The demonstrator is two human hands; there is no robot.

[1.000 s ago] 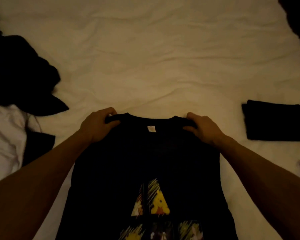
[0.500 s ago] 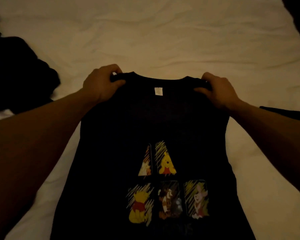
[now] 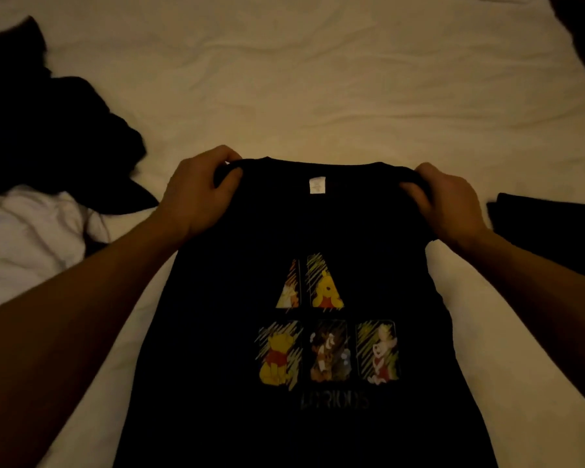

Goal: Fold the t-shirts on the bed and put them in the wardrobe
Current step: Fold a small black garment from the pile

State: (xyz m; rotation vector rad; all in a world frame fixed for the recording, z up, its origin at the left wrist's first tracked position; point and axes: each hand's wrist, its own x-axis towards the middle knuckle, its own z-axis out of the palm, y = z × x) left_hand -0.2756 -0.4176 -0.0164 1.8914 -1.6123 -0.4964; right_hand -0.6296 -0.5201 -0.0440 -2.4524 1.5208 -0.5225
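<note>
T-shirt (image 3: 304, 238) centre on bed (image 3: 318, 96); unfolded clothes pile (image 3: 48, 136) left, folded garment (image 3: 551, 231) right.

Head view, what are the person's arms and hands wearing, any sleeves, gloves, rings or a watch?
Both forearms are bare right to the frame edges, with no sleeves in view. The left hand and right hand are ungloved, and no ring, watch or wristband shows in this dim light.

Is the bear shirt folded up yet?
Not yet. The black t-shirt is spread open, pictures showing, with both hands gripping its shoulders: left hand, right hand.
</note>
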